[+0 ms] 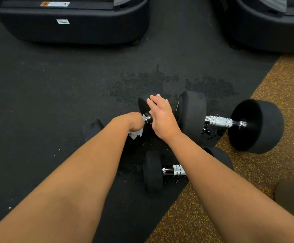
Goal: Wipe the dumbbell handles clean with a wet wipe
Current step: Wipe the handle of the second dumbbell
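Item 1, small dumbbell [143, 105]: lies at centre on the black rubber floor [46, 102], long axis roughly left to right. Right-hand head sits under the right hand [162, 116]; other head (only a dark lump) shows just left of the left forearm. Chrome handle [148, 118] seen only as a short stub between the hands.

Left hand [134, 121]: closed over the handle, fingers curled under and gripping a white wet wipe [135, 134] that hangs out below the fist.

Right hand: laid flat on the head, fingers straight and close together, pointing away.

Item 2, large dumbbell [219, 121]: just right of item 1, axis left to right, near head on the black floor, far head on the speckled ochre floor [274, 85].

Item 3, near dumbbell [175, 170]: closest to the camera, axis left to right, partly crossed by the right forearm.

Dark wet patches on the floor around all three.
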The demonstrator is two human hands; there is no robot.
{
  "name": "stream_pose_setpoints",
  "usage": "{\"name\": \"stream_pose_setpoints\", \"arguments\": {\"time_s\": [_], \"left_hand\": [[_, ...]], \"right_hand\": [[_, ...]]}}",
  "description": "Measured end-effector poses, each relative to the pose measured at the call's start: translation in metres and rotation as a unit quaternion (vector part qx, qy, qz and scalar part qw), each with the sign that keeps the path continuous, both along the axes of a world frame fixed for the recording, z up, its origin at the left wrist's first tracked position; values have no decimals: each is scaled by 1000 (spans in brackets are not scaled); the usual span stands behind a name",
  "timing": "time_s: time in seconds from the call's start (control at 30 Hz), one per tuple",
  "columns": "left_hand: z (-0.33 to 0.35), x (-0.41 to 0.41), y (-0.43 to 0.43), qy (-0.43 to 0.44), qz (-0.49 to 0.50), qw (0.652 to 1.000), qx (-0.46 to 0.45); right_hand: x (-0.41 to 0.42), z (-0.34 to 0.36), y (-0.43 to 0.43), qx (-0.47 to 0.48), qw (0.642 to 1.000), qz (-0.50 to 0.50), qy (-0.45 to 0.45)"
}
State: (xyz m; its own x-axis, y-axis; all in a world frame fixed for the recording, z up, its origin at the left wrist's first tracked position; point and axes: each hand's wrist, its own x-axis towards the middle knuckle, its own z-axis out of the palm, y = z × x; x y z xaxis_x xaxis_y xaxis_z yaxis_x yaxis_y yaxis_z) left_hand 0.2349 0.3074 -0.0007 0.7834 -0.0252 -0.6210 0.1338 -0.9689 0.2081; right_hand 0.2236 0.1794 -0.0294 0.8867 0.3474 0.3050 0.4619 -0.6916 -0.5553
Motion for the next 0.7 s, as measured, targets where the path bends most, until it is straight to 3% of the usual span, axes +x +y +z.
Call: {"name": "stream_pose_setpoints", "arguments": {"time_s": [0.23,0.53,0.7], "left_hand": [[-1,-9,-4,-38,21,997,-57],[3,0,7,38,14,999,-30],[0,-3,-4,-18,8,999,-51]], "right_hand": [[2,2,2,-9,1000,0,-3],[-1,5,0,-11,1000,8,-10],[-3,6,0,-3,1000,2,-13]]}}
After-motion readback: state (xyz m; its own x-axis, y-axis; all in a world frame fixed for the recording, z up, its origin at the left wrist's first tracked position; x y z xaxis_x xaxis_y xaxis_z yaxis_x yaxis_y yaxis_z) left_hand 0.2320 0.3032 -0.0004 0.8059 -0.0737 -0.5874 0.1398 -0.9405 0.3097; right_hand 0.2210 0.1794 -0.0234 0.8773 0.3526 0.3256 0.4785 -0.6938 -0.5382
